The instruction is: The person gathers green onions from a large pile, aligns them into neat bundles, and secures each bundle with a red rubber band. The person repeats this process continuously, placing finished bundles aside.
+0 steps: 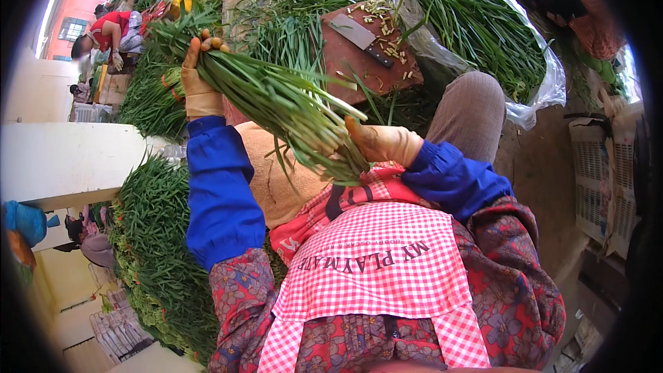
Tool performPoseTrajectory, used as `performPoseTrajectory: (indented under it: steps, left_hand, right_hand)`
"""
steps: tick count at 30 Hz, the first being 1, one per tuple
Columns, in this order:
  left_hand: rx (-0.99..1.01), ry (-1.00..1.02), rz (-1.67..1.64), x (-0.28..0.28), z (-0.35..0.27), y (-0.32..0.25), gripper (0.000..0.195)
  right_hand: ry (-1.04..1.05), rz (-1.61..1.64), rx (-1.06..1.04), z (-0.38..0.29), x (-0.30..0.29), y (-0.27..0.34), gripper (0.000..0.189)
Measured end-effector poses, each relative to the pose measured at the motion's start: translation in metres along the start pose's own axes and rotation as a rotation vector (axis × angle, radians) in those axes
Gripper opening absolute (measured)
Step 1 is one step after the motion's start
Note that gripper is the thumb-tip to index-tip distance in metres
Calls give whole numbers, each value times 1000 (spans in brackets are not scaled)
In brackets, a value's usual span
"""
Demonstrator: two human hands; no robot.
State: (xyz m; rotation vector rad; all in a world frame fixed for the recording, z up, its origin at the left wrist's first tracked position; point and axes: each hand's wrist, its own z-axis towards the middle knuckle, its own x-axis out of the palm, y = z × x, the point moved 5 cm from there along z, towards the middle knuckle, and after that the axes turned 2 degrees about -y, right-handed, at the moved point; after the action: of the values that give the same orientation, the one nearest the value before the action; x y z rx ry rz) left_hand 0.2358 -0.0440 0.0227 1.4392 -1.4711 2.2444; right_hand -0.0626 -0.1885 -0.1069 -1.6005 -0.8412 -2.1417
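My left hand, in a tan glove with stained fingertips, grips the leafy part of a bunch of long green-leaved vegetables. At the pale stem end, my right hand, gloved too, holds the bunch low, just above my red checked apron. The bunch slants across the front of my body. Beyond it, a cleaver with a black handle lies flat on a reddish board, among short cut stem pieces. More greens lie beside the board.
An open clear plastic bag of greens stands at the upper right. Tied bunches and a tall leafy pile are at the left. White plastic crates stand far right. A co-worker in red bends over at the upper left.
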Motion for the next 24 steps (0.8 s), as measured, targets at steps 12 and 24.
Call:
performPoseTrajectory:
  steps: [12,24]
  left_hand:
    - [277,-616,231,-125,-25,-18,21]
    - [540,-590,282,-69,-43,-60,11]
  right_hand:
    - [-850,-1214,45,-62,63,62,30]
    - [-1076,-1646,207,-106,48,103,37]
